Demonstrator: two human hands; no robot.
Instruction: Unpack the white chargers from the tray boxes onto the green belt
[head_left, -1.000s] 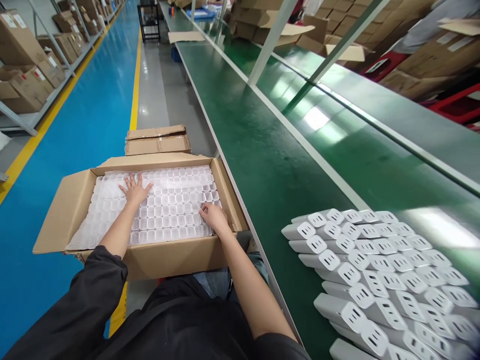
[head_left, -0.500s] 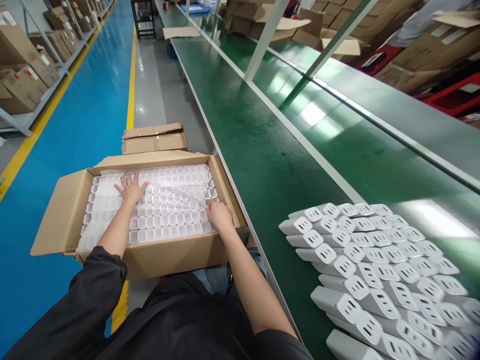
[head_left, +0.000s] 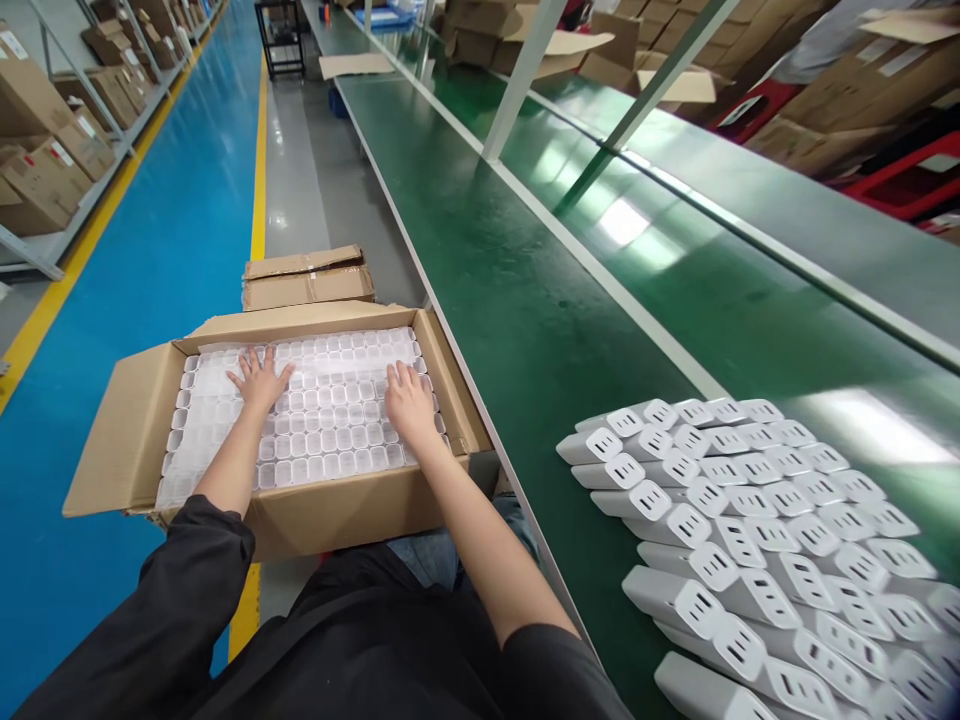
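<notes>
Left hand [head_left: 259, 380], fingers wide, flat on film [head_left: 217, 385] over pieces [head_left: 330, 440] in box [head_left: 345, 522]; right hand [head_left: 411, 400], fingers close together, toward box's right end, cannot tell if gripping. Step: apparently smoothing film; next move calls for light, even pressure. Surface [head_left: 480, 270] right of box: slotted units [head_left: 750, 500].

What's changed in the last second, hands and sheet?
Right hand appears to have let go of the sheet's right edge; it moved left and forward, fingers now extended. The sheet's left edge shifted right, baring more cells. Left hand stays spread on the sheet; box and white blocks unmoved.
</notes>
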